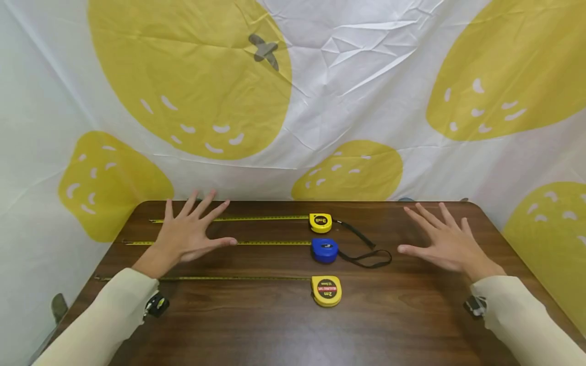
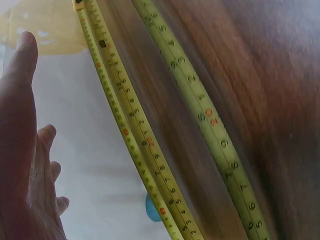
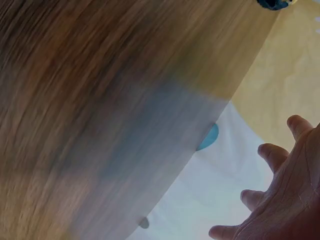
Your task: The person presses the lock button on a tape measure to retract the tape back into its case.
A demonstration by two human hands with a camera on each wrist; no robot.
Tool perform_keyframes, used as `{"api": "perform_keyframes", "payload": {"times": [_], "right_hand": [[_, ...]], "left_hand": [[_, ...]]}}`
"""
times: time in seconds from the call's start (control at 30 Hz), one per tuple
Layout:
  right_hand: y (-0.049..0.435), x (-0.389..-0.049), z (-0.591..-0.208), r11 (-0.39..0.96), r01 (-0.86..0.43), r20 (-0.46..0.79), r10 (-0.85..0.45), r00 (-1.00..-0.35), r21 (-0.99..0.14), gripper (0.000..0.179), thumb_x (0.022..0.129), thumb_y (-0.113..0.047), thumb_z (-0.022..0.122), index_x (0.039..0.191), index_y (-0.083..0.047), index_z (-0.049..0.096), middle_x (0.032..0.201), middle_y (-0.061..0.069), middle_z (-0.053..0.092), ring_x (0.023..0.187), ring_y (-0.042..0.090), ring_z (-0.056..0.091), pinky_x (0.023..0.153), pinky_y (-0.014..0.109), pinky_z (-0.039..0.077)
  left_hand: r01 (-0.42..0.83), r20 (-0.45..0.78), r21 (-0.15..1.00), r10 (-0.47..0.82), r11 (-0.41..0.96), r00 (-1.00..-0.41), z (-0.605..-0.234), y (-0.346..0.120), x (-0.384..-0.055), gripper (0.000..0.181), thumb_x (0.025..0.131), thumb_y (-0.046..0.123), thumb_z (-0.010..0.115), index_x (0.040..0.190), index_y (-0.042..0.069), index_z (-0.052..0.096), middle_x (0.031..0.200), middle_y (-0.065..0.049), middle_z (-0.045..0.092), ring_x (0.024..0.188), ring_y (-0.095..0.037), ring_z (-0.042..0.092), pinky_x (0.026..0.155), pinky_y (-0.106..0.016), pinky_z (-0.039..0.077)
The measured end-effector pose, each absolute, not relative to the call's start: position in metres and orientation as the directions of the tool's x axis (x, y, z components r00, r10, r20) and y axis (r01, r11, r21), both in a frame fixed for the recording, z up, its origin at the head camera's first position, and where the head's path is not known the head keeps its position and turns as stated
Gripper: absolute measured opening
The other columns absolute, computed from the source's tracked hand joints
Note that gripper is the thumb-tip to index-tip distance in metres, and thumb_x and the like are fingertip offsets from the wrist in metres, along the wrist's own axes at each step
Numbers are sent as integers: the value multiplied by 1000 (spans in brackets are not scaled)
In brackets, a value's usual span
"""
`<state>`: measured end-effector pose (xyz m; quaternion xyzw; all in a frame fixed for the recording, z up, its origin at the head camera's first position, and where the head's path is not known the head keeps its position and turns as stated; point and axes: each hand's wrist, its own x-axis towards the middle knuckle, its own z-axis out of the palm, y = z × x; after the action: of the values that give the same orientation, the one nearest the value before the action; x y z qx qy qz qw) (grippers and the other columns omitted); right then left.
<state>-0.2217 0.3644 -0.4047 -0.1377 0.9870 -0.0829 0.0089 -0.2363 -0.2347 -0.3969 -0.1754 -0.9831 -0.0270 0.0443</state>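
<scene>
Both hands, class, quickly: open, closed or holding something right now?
Left hand: open, spread wide, holding nothing.
Right hand: open, spread wide, holding nothing.

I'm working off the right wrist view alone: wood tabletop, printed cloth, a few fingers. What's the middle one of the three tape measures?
Observer: From the head view, it's a blue tape measure, sitting between the far yellow tape measure and the near yellow tape measure.
Operator: Is its blade in or out?
Observer: Out; the blade runs along the table toward the person's left.
Operator: And is the left hand gripping anything?
Observer: No, the left hand is spread open and holds nothing.
</scene>
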Motion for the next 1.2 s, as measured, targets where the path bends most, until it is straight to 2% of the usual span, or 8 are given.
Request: {"api": "perform_keyframes", "payload": {"times": [0.17,0.43,0.57,0.8,1.0,1.2], "right_hand": [[356,-220,-407,942,-292,13,-294,-956,-166,106,97,-76,67,178,-34,12,184,8,11,163,56,-2,111,92,-1],[340,-213,-411,928,-348,44,-345,-938,-135,107,94,-78,69,178,-35,17,183,9,18,165,53,1,115,89,2],[331,-211,-411,920,-373,65,-368,-928,-120,107,93,-79,69,177,-36,19,183,7,20,165,52,4,116,89,4],[317,-206,-412,898,-429,114,-418,-901,-99,109,90,-79,72,177,-35,24,181,7,26,164,53,11,115,89,11],[309,-203,-413,887,-451,124,-439,-890,-99,109,89,-81,72,176,-35,26,180,7,28,165,50,9,119,84,10],[304,-197,-412,860,-486,179,-459,-870,-157,108,89,-75,78,175,-32,29,180,5,29,166,48,10,119,84,13]], "left_hand": [[365,125,18,361,931,-924,-400,-228,-234,103,93,92,50,175,33,32,183,-6,19,167,-41,14,119,-84,-7],[414,175,1,407,910,-896,-405,-214,-225,102,91,91,56,174,35,35,182,-2,23,167,-40,17,118,-86,9],[446,214,8,434,895,-875,-407,-207,-221,101,90,90,59,173,36,37,182,-1,24,166,-39,20,120,-85,10],[464,218,-15,456,885,-863,-409,-199,-218,100,91,92,55,173,37,37,182,0,22,167,-36,18,121,-83,12],[468,214,-4,458,884,-863,-412,-199,-214,99,91,90,57,173,36,37,182,-1,25,166,-38,19,120,-84,11],[450,225,52,429,891,-875,-413,-209,-205,93,95,82,62,170,31,44,177,-7,36,164,-42,26,120,-83,15]]}}
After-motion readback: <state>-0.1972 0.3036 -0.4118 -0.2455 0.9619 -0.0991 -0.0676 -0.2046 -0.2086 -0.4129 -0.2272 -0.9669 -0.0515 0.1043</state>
